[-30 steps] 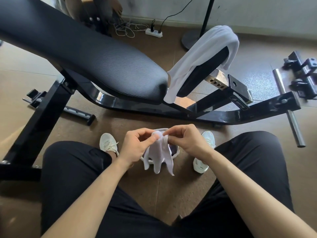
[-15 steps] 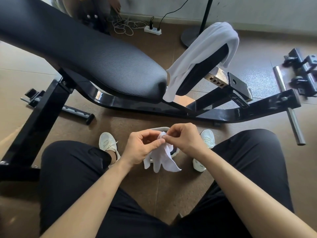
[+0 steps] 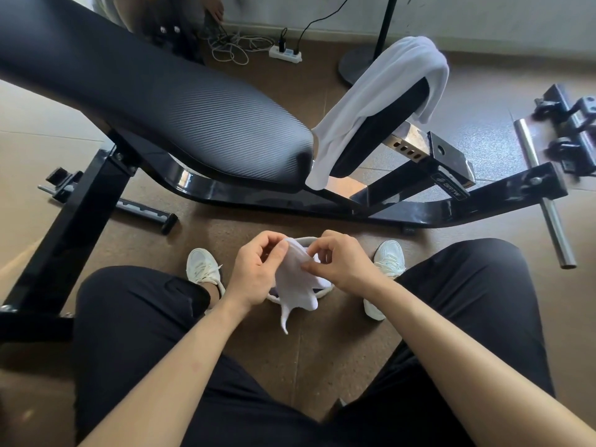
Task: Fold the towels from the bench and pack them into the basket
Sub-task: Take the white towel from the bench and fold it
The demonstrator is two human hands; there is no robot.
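A small white towel [image 3: 296,285] hangs between my hands, over the floor between my feet. My left hand [image 3: 254,272] pinches its upper left edge and my right hand [image 3: 345,266] pinches its right side. Right below the towel stands a small white-rimmed basket [image 3: 304,240], mostly hidden by the cloth and my hands. A second, larger white towel [image 3: 377,104] lies draped over the small black seat pad of the bench [image 3: 161,101], one end hanging down toward the frame.
The black bench frame [image 3: 419,208] runs across the floor in front of my white shoes [image 3: 203,269]. A steel bar [image 3: 545,201] and black fittings lie at the right. A power strip [image 3: 285,53] with cables and a stand base sit by the far wall.
My hands have shifted their pinch on the small towel; its lower part, which flared to the right half a second ago, now hangs in a narrow point further down.
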